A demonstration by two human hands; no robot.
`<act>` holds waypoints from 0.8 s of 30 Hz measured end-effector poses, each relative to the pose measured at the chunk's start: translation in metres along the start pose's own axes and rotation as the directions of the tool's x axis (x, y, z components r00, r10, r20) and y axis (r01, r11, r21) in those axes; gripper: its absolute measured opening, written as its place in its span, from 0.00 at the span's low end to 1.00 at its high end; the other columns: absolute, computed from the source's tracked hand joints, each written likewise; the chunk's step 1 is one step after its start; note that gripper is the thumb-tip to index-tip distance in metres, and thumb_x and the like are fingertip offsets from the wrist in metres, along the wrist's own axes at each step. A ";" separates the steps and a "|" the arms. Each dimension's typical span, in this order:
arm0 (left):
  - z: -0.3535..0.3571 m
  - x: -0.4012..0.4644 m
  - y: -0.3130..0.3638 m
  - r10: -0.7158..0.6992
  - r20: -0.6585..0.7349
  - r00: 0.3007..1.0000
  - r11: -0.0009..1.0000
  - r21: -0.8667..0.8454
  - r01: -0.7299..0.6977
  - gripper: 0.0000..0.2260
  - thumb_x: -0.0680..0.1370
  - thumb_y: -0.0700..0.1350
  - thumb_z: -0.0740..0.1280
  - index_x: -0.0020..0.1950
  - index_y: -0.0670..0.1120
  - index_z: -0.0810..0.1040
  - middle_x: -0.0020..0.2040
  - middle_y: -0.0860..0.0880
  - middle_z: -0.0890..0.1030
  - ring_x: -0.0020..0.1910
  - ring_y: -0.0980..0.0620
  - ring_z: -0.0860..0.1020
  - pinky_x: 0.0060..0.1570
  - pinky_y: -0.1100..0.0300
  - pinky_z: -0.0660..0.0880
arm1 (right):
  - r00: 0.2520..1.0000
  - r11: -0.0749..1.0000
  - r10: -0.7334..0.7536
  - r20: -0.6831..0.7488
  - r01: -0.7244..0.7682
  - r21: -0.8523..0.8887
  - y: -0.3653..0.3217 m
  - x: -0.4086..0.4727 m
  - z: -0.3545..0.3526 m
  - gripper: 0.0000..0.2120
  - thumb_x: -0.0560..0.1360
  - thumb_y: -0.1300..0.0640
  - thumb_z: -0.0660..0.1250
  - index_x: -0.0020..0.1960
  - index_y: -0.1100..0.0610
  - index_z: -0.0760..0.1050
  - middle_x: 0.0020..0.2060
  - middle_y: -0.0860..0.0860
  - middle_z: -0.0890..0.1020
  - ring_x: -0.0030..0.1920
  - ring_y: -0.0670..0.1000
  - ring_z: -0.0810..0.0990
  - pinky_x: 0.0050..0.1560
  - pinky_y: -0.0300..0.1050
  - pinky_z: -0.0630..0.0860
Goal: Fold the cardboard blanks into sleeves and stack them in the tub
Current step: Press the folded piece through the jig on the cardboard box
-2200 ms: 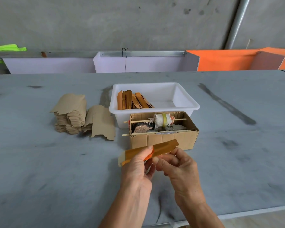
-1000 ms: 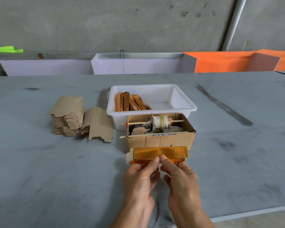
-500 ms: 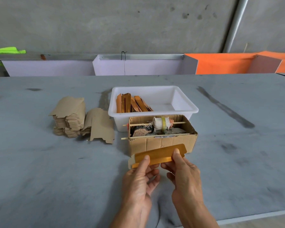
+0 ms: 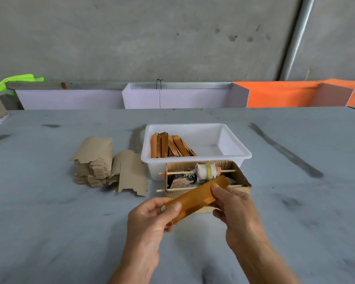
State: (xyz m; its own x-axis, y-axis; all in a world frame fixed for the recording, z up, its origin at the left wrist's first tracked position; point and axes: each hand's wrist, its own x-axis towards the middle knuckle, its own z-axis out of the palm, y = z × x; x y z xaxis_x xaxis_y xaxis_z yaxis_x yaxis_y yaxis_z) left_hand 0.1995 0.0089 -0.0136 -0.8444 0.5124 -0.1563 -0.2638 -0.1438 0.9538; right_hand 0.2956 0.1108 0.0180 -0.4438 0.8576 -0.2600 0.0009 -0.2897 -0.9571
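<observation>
Although we look for brands, labels or writing, we can read none on anything here. We hold one folded orange-brown sleeve (image 4: 197, 196) above the grey table (image 4: 49, 222), just in front of the open cardboard box (image 4: 244, 184). Our left hand (image 4: 150, 220) pinches the sleeve's lower left end, thumb on top and curled fingers beneath. Our right hand (image 4: 236, 208) clamps its upper right part, thumb pressed on the top face and fingers wrapped under. So the sleeve spans the gap between our two grips, tilted, with its right end higher and reaching over the box's near wall.

Behind the box, touching it, stands the white tub (image 4: 236, 144). Inside the tub's left half, a bundle of finished sleeves (image 4: 168, 147) leans on edge. To the left of the tub we see the stack of flat cardboard blanks (image 4: 94, 158) on the table, with one loose blank (image 4: 131, 177) lying just beside it, between stack and tub. Inside the cardboard box, a white spool (image 4: 205, 171) sits on a thin wooden stick.
</observation>
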 end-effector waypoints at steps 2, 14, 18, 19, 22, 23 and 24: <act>0.002 0.004 0.011 0.063 -0.046 0.997 0.998 0.017 -0.062 0.06 0.66 0.34 0.75 0.38 0.42 0.81 0.29 0.47 0.82 0.27 0.52 0.78 0.23 0.64 0.73 | 0.997 0.999 -0.035 0.075 0.037 -0.028 -0.014 0.004 0.008 0.09 0.77 0.54 0.65 0.42 0.57 0.78 0.29 0.48 0.83 0.39 0.50 0.82 0.42 0.46 0.71; 0.034 0.072 0.050 0.151 -0.167 0.974 0.988 0.043 -0.146 0.08 0.75 0.38 0.69 0.39 0.48 0.80 0.43 0.47 0.82 0.41 0.48 0.81 0.30 0.62 0.77 | 0.966 0.925 -0.204 0.159 0.243 -0.293 -0.049 0.061 0.071 0.06 0.72 0.64 0.71 0.39 0.57 0.78 0.37 0.56 0.83 0.35 0.52 0.81 0.43 0.49 0.80; 0.039 0.112 0.061 0.276 -0.155 0.948 0.910 0.360 -0.206 0.09 0.74 0.37 0.70 0.36 0.49 0.80 0.38 0.52 0.82 0.39 0.50 0.81 0.43 0.56 0.79 | 0.975 0.902 -0.190 0.116 0.220 -0.372 -0.061 0.101 0.090 0.09 0.72 0.66 0.69 0.36 0.55 0.75 0.36 0.56 0.84 0.36 0.53 0.82 0.36 0.45 0.77; 0.041 0.122 0.064 0.311 -0.127 0.942 0.869 0.440 -0.228 0.10 0.74 0.37 0.69 0.35 0.49 0.80 0.39 0.51 0.82 0.42 0.48 0.81 0.48 0.53 0.79 | 0.978 0.901 -0.187 0.093 0.209 -0.381 -0.063 0.112 0.095 0.10 0.71 0.67 0.69 0.36 0.55 0.74 0.37 0.57 0.84 0.38 0.55 0.83 0.40 0.48 0.80; 0.047 0.143 0.066 0.407 0.002 0.913 0.674 0.675 -0.302 0.08 0.77 0.37 0.65 0.47 0.44 0.84 0.46 0.47 0.84 0.46 0.48 0.81 0.51 0.57 0.77 | 0.982 0.882 -0.186 0.021 0.176 -0.437 -0.068 0.143 0.107 0.11 0.71 0.67 0.69 0.34 0.56 0.73 0.40 0.58 0.83 0.42 0.57 0.83 0.48 0.53 0.81; 0.049 0.149 0.065 0.428 0.038 0.903 0.611 0.724 -0.320 0.09 0.77 0.38 0.64 0.50 0.44 0.84 0.47 0.48 0.84 0.46 0.49 0.80 0.49 0.61 0.75 | 0.981 0.872 -0.194 -0.001 0.171 -0.458 -0.070 0.153 0.110 0.10 0.72 0.66 0.69 0.34 0.56 0.75 0.40 0.58 0.83 0.42 0.57 0.83 0.48 0.53 0.81; 0.050 0.153 0.063 0.441 0.063 0.895 0.561 0.759 -0.330 0.09 0.78 0.38 0.63 0.50 0.44 0.83 0.47 0.48 0.84 0.45 0.51 0.79 0.46 0.63 0.72 | 0.979 0.863 -0.204 -0.024 0.169 -0.477 -0.070 0.164 0.110 0.08 0.73 0.65 0.68 0.36 0.57 0.77 0.40 0.57 0.83 0.43 0.56 0.83 0.48 0.53 0.81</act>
State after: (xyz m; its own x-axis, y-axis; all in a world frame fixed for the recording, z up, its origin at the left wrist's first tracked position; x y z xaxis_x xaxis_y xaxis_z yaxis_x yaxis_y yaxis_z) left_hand 0.0767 0.1208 0.0353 -0.8428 0.4488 0.2971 0.4847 0.3931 0.7813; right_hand 0.1239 0.2244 0.0567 -0.4131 0.9086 -0.0618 0.3533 0.0974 -0.9304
